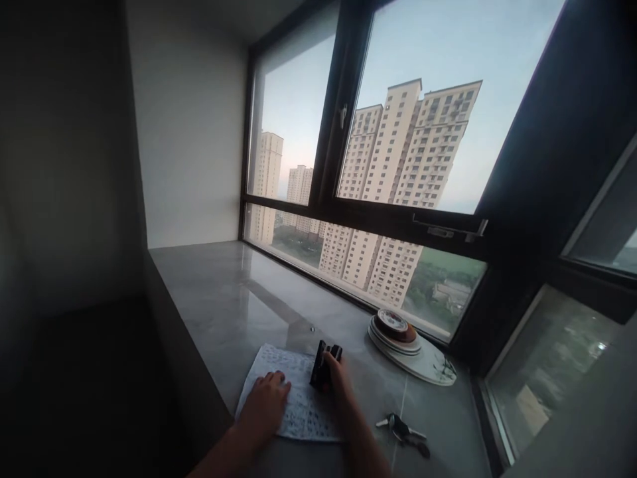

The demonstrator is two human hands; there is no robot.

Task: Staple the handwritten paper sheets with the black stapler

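Left hand [266, 401] lies flat, fingers spread, on a white handwritten paper sheet [298, 398] at the near edge of the grey stone bench [223, 292]. Right hand [338, 375], grip closed around a small black stapler-like device [323, 362], rests on the sheet. Metal keys [403, 431] lie just right. Stacked round plates [413, 348] sit beyond, by the dark-framed window [348, 212].

Dim room; white wall [189, 133], dark-framed window [348, 199], grey stone sill [223, 292], tower blocks [413, 153] outside.
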